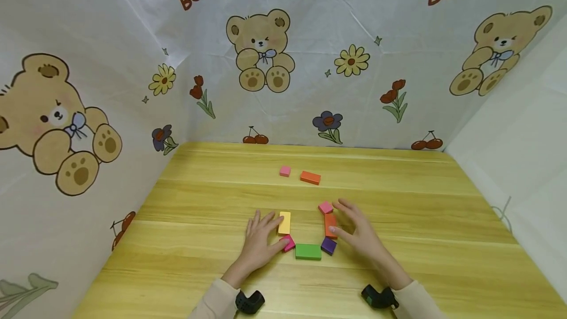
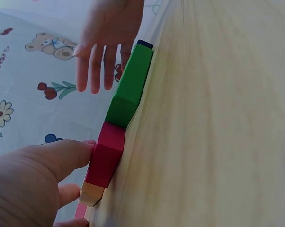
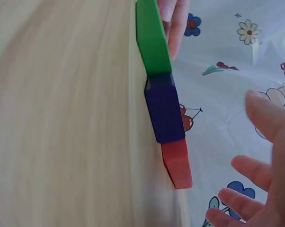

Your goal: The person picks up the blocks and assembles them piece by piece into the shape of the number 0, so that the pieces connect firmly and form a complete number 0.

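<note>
On the wooden table, several coloured blocks form a U-shaped outline in the head view. My left hand [image 1: 258,241] rests at its left side, with the thumb touching a magenta cube [image 1: 290,244] and the index fingertip on a yellow block [image 1: 285,224]. At the near side lies a green block [image 1: 308,251], with a purple cube [image 1: 329,245] by its right end. Up the right side run an orange block [image 1: 330,224] and a pink cube [image 1: 325,207]. Beside these, my right hand [image 1: 362,234] spreads its thumb and fingers, holding nothing.
Farther back on the table [image 1: 221,176] lie another pink cube [image 1: 285,171] and another orange block [image 1: 310,177]. A white sheet [image 1: 310,33] printed with bears and flowers rises behind and to the left. A black device [image 1: 250,302] sits at the left wrist, another [image 1: 379,297] at the right.
</note>
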### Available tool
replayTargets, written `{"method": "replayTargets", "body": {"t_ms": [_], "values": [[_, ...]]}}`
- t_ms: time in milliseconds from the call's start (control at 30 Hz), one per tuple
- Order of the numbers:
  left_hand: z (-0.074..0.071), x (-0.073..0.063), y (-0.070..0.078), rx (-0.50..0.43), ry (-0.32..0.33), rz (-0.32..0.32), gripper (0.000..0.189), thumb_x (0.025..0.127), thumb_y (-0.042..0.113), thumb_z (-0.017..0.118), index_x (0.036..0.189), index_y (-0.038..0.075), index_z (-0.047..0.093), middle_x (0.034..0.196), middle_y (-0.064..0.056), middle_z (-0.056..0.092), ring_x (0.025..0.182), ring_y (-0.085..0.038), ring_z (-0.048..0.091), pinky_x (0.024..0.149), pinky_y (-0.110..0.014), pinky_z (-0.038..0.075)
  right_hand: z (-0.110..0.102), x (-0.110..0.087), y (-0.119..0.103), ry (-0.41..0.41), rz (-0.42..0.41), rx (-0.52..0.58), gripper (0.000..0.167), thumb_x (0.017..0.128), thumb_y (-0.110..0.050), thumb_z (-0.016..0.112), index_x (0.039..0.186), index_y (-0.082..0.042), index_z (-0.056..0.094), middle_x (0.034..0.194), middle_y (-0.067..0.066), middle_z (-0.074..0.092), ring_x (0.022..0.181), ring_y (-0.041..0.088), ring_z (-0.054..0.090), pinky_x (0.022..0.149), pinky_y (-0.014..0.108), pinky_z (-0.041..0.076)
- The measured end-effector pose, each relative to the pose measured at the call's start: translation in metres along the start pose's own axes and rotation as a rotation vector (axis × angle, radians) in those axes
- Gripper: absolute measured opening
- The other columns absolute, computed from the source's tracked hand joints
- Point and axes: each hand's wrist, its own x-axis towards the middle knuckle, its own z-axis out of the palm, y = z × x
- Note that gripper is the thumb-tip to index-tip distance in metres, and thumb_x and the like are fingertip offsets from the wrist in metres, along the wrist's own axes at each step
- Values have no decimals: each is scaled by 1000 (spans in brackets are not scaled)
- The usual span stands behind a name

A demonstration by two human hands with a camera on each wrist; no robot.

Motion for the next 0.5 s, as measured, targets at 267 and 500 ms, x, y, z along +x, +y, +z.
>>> {"method": "replayTargets", "body": {"t_ms": [267, 500], "values": [[2, -1, -2, 1, 4, -4, 59, 88, 40, 70, 138, 11, 57, 150, -19, 43, 145, -54, 12, 114, -69, 5, 9, -6, 9, -39, -27, -92, 72, 84, -31, 76, 146, -11, 46, 154, 24, 31, 139, 51, 30, 102, 74, 29], [1, 2, 0, 12, 0, -4, 59, 88, 40, 70, 137, 11, 57, 150, -19, 43, 145, -54, 12, 114, -70, 6, 13, -7, 14, -56, -93, -212, 78, 82, -37, 76, 147, -9, 44, 151, 28, 36, 140, 53, 25, 107, 76, 13]]}}
